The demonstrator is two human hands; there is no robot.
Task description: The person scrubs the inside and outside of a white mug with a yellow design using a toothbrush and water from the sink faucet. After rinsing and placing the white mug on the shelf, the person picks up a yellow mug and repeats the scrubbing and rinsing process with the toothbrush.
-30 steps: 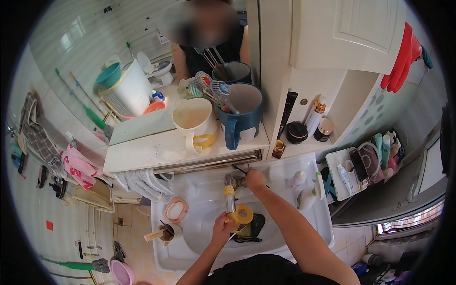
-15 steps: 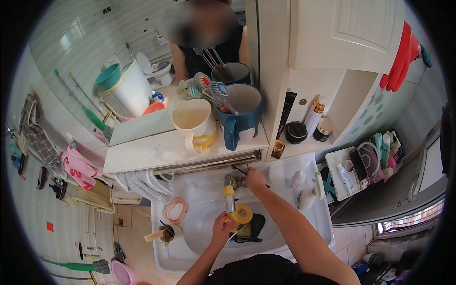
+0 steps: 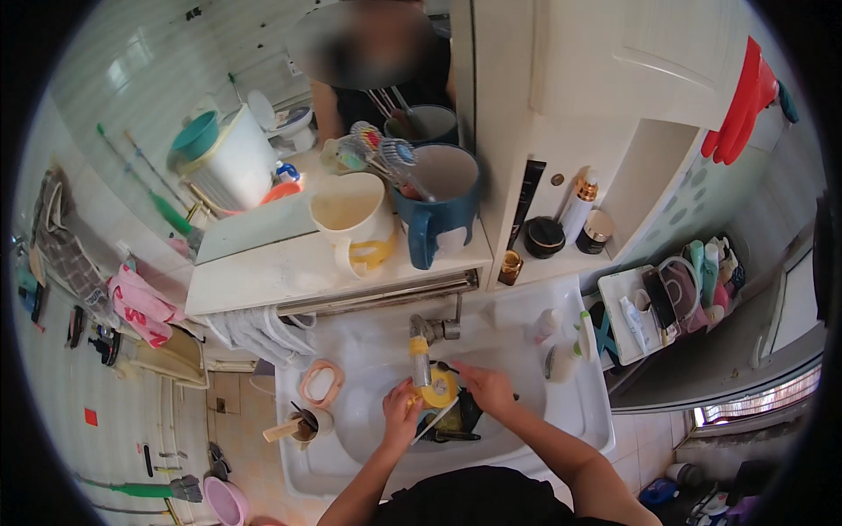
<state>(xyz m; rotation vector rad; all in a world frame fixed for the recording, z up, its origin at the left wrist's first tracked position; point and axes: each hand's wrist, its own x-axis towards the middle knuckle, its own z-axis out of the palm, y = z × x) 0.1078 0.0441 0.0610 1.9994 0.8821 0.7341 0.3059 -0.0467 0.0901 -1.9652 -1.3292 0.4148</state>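
Below the tap [image 3: 420, 351], over the basin, my left hand [image 3: 402, 412] is closed on the rim of a round yellow piece [image 3: 441, 388]; its exact kind is unclear. My right hand [image 3: 488, 388] grips a thin dark-handled brush [image 3: 444, 366], its tip at the yellow piece's far edge. Beneath the hands, a thin white stick [image 3: 436, 421] slants across the basin. Black and yellowish pieces [image 3: 456, 431] lie in the basin, partly covered by the hands. The tap's lever [image 3: 457, 309] stands up, untouched.
On the sink [image 3: 303, 465] stand a soap dish [image 3: 323, 384], a holder with brushes [image 3: 309, 430] and white bottles [image 3: 561, 361]. A white mug [image 3: 353, 219] and a blue mug [image 3: 436, 197] with toothbrushes sit on the ledge above. A grey towel [image 3: 263, 335] hangs at the left.
My right hand has left the tap lever and come down toward me with the brush to the yellow piece. My left hand has shifted slightly, still holding that piece.
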